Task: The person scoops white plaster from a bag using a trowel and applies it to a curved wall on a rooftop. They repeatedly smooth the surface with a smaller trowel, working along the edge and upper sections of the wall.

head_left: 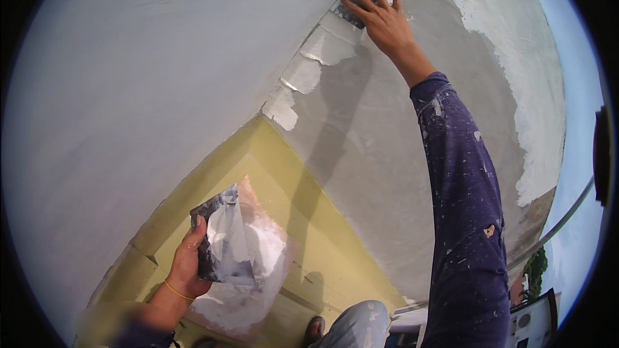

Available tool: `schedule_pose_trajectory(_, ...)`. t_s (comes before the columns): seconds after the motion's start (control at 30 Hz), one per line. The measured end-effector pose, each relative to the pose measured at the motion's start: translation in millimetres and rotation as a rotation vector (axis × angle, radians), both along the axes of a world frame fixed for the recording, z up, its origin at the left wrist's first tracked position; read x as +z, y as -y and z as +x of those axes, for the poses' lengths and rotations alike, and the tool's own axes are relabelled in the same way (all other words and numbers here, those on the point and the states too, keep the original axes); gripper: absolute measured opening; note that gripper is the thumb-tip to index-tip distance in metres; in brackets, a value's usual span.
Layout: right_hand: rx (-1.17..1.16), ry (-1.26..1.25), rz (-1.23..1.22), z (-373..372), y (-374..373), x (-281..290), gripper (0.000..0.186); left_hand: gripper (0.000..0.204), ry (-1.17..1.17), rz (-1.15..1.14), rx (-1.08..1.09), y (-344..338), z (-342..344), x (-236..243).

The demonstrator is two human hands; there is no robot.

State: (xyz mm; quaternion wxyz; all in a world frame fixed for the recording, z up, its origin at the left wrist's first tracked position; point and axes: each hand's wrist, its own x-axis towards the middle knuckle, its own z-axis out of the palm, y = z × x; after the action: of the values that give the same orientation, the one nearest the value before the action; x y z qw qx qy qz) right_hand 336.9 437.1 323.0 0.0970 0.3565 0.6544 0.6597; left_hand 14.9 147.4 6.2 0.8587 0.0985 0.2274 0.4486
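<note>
Head view, plastering at an outer wall corner. Right hand (380, 19), fingers spread flat, presses a small dark trowel (351, 13) against the corner edge, where thick white patches of wet plaster (322, 48) run downward. Left hand (187, 261) clasps a dark board (222, 245) smeared with white plaster, held low over the yellow floor (322, 245). Step in hand, judged: spreading along the edge; next stroke needs even pressure. Grey wall (387, 154) is matt and rough.

A dark putty knife (351, 13), mostly hidden under the right hand (383, 19), lies flat against the wall corner. A flat plaster board (225, 245), probably metal, smeared with white putty, is held tilted by the left hand (187, 261).
</note>
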Motion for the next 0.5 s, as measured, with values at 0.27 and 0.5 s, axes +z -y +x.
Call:
schedule_pose_trajectory(0.27,0.001,-0.028,-0.038,-1,0,0,0.058,0.054,-0.073,0.012,-0.047,0,5,8)
schedule_pose_trajectory(0.5,-0.033,-0.065,-0.073,4,12,3,0.06,0.057,-0.069,0.041,-0.054,3,9,2)
